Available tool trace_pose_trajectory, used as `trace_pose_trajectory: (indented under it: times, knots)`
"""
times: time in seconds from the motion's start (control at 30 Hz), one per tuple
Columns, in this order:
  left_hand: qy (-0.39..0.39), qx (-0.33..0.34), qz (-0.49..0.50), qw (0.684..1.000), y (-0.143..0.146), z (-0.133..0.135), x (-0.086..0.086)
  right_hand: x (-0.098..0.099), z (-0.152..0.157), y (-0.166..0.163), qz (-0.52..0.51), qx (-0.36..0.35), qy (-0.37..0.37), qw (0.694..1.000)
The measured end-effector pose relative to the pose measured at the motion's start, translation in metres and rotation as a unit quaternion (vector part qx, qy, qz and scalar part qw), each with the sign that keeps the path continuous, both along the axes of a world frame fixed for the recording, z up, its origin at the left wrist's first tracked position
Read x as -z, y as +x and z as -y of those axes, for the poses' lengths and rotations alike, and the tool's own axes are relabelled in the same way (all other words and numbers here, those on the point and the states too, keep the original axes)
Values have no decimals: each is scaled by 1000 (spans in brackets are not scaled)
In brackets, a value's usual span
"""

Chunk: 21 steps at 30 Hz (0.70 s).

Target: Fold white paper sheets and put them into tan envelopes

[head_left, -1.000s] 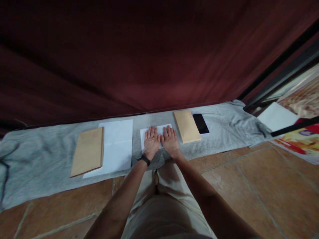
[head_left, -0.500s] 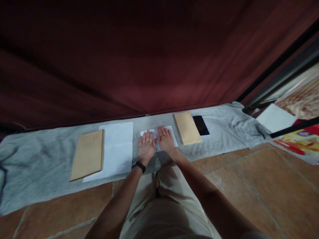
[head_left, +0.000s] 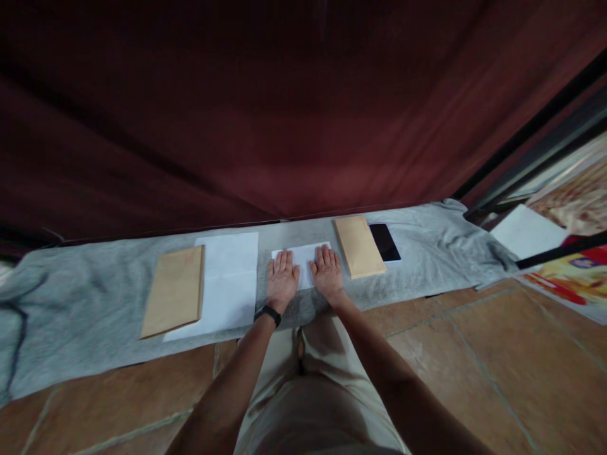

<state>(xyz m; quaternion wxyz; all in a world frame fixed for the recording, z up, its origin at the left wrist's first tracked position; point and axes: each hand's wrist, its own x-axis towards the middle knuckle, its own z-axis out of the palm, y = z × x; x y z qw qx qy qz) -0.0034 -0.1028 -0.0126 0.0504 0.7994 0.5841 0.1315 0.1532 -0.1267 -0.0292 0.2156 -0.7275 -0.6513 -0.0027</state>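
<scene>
A small white folded paper (head_left: 303, 258) lies on the grey cloth (head_left: 422, 253) in front of me. My left hand (head_left: 282, 278) rests flat on its left end, fingers stretched forward. On its right end my right hand (head_left: 327, 272) also lies flat and open. Between the hands a strip of the paper shows; the rest is under the palms. Just right of my right hand is a stack of brown envelopes (head_left: 360, 246). To the left, large white sheets (head_left: 231, 278) lie partly under another brown envelope stack (head_left: 174, 292).
A dark-screened phone (head_left: 384, 242) lies beside the right envelopes. Behind the cloth rises a dark red curtain (head_left: 303, 126). A black metal frame (head_left: 559, 255), a white sheet (head_left: 528, 231) and a colourful printed poster (head_left: 573, 278) are at the right. Brown floor tiles (head_left: 441, 341) lie in front.
My right hand has slid right, away from my left hand, baring more of the paper between them. My left hand stays at the left end.
</scene>
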Motion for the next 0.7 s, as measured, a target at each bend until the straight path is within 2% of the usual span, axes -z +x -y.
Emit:
trace_pose_trajectory:
  times: [0.27, 0.47, 0.6, 0.7]
  knots:
    - [26, -16, 4, 1000, -1, 1, 1, 9, 49, 5, 12, 23, 48, 999]
    - [59, -25, 17, 998, -9, 7, 0, 7, 76, 6, 18, 39, 41, 998]
    - [45, -34, 33, 998, -16, 14, -4, 5, 90, 8, 19, 41, 41, 998]
    - [24, -66, 85, 994, -18, 22, -9, 1, 97, 5, 19, 38, 42, 998]
